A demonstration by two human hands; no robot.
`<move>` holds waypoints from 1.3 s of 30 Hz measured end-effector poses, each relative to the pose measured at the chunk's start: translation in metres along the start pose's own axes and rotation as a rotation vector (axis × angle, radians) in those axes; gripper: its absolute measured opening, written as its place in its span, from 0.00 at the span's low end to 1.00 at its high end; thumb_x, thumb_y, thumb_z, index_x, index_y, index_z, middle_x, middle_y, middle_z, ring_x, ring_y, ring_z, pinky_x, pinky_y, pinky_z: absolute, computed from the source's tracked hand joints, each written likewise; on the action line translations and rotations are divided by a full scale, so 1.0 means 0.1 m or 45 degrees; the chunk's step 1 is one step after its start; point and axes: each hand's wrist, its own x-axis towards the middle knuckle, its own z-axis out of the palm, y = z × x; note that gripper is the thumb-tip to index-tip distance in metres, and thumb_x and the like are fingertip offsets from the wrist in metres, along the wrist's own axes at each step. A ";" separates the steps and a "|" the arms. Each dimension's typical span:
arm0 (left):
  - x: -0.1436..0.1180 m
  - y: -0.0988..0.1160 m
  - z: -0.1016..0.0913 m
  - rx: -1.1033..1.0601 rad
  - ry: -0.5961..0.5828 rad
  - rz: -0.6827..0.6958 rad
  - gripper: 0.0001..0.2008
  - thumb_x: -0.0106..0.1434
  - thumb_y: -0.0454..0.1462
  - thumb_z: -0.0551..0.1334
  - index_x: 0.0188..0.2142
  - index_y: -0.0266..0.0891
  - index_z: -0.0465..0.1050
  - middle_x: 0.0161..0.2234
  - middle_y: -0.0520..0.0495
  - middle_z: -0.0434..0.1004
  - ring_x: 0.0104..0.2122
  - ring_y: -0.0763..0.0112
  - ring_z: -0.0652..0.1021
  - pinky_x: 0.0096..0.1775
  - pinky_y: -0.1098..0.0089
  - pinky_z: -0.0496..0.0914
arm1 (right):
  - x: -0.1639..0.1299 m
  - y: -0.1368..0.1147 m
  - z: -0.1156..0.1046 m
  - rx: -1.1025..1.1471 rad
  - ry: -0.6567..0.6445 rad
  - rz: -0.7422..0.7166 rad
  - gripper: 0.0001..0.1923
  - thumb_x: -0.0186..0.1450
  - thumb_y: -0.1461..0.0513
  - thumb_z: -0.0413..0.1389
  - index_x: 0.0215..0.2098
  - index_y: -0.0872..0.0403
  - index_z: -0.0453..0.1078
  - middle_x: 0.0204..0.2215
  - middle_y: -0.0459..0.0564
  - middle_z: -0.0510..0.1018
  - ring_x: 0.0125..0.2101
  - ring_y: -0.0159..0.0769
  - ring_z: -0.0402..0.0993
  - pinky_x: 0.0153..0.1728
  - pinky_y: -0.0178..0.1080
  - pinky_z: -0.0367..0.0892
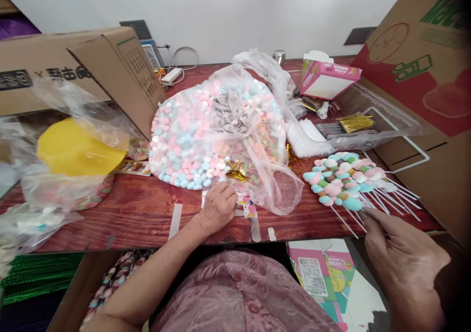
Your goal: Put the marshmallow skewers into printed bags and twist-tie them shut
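My left hand (pixel 220 205) rests at the table's front edge with its fingers curled, beside a colourful printed card (pixel 249 209). What its fingers hold, if anything, is hidden. Just behind it lies a bunch of gold twist ties (pixel 237 173) on a large clear bag of pink, white and blue marshmallows (pixel 184 145). On the right, my right hand (pixel 405 261) has thumb and fingers pinched together at the near end of a pile of marshmallow skewers (pixel 338 177). It appears to grip one skewer by its stick, close to a blue marshmallow.
An open cardboard box (pixel 121 71) stands at the left, near a yellow object (pixel 79 148) in clear plastic. At right, a plastic tray (pixel 390 130) holds white sticks and gold ties (pixel 355 123). A pink carton (pixel 327 76) and a tall cardboard box (pixel 423 76) stand beyond.
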 end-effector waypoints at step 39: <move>-0.18 0.15 0.08 -0.287 -0.059 -0.101 0.14 0.62 0.24 0.52 0.25 0.37 0.70 0.30 0.44 0.70 0.33 0.66 0.68 0.34 0.68 0.66 | 0.72 -0.33 -0.17 -0.518 -1.026 -0.918 0.09 0.57 0.73 0.56 0.30 0.53 0.72 0.27 0.52 0.77 0.29 0.46 0.76 0.26 0.43 0.61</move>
